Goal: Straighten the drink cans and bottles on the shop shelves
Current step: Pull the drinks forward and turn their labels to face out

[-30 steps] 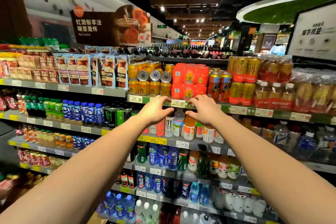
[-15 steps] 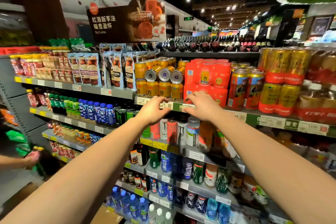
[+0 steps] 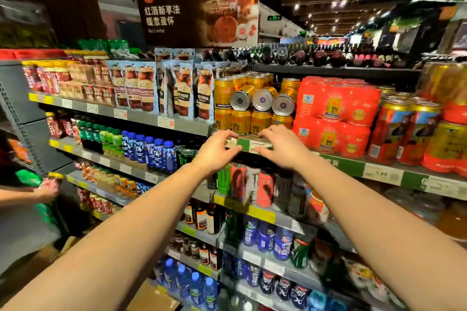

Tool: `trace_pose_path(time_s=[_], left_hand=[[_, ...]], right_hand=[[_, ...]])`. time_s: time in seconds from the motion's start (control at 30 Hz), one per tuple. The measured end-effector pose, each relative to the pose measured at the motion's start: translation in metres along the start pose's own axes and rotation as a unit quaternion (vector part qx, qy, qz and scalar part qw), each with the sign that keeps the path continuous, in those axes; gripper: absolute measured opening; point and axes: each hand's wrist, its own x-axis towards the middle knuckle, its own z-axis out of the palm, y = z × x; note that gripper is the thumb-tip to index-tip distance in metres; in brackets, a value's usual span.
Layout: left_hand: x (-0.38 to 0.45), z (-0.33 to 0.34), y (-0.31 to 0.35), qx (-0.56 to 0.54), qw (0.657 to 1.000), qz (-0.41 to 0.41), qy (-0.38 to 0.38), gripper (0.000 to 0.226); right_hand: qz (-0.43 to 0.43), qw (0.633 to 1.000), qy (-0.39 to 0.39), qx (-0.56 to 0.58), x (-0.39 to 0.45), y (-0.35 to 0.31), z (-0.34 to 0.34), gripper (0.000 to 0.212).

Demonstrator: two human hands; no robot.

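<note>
Gold cans just above hands: left, right, on shelf edge.

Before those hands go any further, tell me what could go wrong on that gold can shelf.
1. Three gold cans lying on their sides sit atop upright gold cans; a nudge could roll them off.
2. Both the left hand and right hand press the shelf edge; jolting it might topple the stack.
</note>
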Motion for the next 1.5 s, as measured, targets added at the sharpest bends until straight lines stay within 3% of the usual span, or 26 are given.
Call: trace_pose_path(time_s=[0.3,0.5,0.8,1.0,1.2,1.33,1.5], left_hand=[[0.01,-0.005,-0.085,-0.109,0.994,-0.013,0.022,0.033],[-0.025,0.014,-0.134,-0.239,0.967,-0.067,0.062,0.033],[-0.044,0.026,-0.212,-0.301,0.94,-0.15,0.059,0.039],[-0.035,0.03,-0.241,-0.32,0.929,-0.183,0.047,0.04],[-0.016,0.048,-0.255,-0.324,0.921,-0.217,0.011,0.042],[-0.002,0.053,-0.261,-0.316,0.926,-0.204,0.03,0.043],[0.018,0.055,-0.27,-0.301,0.935,-0.187,0.025,0.044]], right_hand=[[0.017,0.99,0.031,0.139,0.032,-0.034,0.06,0.043],[0.071,0.942,0.045,0.324,0.032,-0.076,0.122,0.035],[0.186,0.868,0.043,0.458,0.043,-0.131,0.199,0.053],[0.237,0.838,0.06,0.487,0.066,-0.148,0.216,0.053],[0.233,0.841,0.082,0.482,0.084,-0.136,0.233,0.059],[0.259,0.807,0.076,0.525,0.098,-0.129,0.241,0.06],[0.234,0.835,0.081,0.491,0.108,-0.117,0.247,0.068]])
